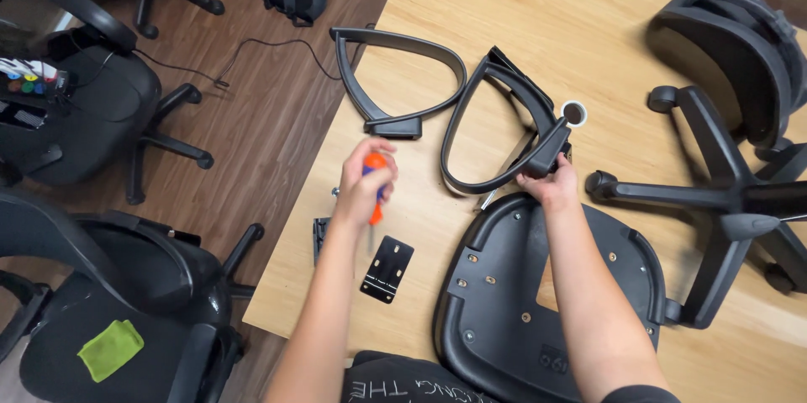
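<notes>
While both hands work over the desk [504,16]:
Left hand [364,189]: fist wrapped round an orange screwdriver [375,189], tip down.
Right hand [551,184]: fingers curled on the foot of a black armrest [504,117].
Seat pan [521,294]: upside down, just below the right hand.
Bracket plate [387,268]: just below the left hand.

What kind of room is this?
Probably an office or workroom. Office chairs stand on a wood floor, and a wooden table holds chair parts: a seat, armrests and a wheeled base.
</notes>
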